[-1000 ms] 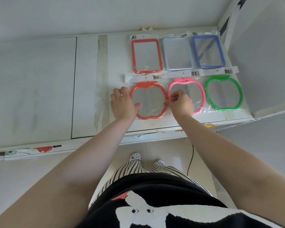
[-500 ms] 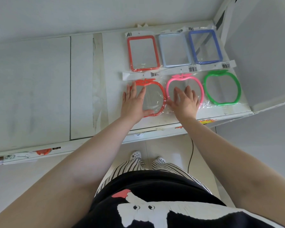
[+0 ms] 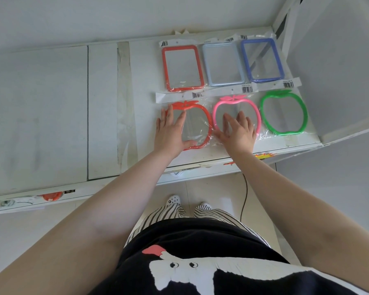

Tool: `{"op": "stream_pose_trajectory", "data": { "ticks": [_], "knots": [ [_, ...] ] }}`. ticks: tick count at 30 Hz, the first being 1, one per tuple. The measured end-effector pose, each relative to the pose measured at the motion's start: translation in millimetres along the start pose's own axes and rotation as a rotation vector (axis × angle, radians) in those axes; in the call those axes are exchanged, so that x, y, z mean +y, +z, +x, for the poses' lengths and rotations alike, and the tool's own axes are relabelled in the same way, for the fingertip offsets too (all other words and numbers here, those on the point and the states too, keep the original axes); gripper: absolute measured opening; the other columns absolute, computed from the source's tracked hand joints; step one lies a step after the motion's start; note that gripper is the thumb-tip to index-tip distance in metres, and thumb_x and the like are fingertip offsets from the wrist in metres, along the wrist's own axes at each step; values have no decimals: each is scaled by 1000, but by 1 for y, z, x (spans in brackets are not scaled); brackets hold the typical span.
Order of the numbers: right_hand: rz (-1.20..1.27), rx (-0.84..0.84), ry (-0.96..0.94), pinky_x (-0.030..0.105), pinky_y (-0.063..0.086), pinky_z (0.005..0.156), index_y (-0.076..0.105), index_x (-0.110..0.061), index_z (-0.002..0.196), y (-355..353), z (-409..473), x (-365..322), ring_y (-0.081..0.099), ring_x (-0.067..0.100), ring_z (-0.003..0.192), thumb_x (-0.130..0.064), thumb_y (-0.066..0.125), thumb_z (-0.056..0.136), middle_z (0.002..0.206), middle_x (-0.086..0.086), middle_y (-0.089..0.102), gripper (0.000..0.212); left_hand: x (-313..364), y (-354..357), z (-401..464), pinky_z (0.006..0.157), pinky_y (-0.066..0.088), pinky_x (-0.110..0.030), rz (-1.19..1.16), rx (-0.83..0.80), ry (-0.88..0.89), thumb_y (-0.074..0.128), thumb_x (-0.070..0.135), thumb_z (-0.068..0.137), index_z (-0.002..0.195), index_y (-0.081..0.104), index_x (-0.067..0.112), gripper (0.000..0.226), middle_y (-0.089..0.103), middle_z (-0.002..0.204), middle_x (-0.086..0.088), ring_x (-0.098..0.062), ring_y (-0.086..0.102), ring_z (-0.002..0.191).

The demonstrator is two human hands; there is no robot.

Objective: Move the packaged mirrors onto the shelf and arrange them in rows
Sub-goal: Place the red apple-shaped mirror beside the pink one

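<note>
Left hand lying flat, fingers straight, on red apple mirror, centre frame. Right hand pressing flat on pink apple mirror beside it. Six packs sitting in two rows on shelf, upper right. Judgement: nudging with light palm pressure, keeping edges level with green apple mirror.

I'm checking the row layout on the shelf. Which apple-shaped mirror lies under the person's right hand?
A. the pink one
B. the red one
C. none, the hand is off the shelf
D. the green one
A: the right hand lies flat with straight fingers on the pink apple mirror, the middle one of the front row, while the left hand rests on the red apple mirror.
</note>
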State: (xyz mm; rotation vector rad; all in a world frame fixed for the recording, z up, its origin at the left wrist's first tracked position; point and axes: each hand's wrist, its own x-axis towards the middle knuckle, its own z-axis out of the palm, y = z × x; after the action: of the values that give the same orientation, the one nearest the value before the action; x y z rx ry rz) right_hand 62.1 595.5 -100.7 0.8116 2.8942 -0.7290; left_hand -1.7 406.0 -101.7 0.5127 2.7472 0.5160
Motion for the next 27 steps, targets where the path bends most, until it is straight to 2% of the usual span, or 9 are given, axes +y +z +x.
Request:
{"op": "stream_pose_trajectory", "data": {
  "ticks": [12,18,20,23,27],
  "knots": [
    [9,0,5,47,14,118,47,-36,135,-1,0,-1,14,31,148,-61,58,83,159,9,23,59,1,-2,-1,120,1,-47,10,-6,7,68,58,74,152,9,26,103,-11,160,-14,-33,-13,148],
    [3,14,18,50,21,116,55,-34,122,2,4,-1,23,33,143,-61,61,80,154,9,32,51,2,-2,-2,120,-1,-49,36,11,10,66,58,75,151,14,24,98,-9,160,-16,-32,-13,148],
    [17,35,22,49,21,116,57,-34,120,0,1,-4,23,33,143,-55,62,82,154,8,32,44,1,-3,-2,121,2,-48,34,41,19,63,58,78,150,19,24,91,-3,161,-16,-31,-6,149],
    [26,64,34,47,23,116,54,-31,131,-1,-5,-12,26,31,142,-48,60,87,154,6,35,48,-2,-5,-4,121,13,-45,29,117,58,61,54,80,144,34,21,77,20,158,-12,-29,14,147],
    [89,63,-21,46,32,110,52,-28,134,-3,-14,-22,36,30,134,-39,64,85,146,3,45,52,-7,-12,-10,112,27,-38,-1,193,96,62,43,82,134,47,18,60,45,143,-4,-25,40,133]
  ]
}}
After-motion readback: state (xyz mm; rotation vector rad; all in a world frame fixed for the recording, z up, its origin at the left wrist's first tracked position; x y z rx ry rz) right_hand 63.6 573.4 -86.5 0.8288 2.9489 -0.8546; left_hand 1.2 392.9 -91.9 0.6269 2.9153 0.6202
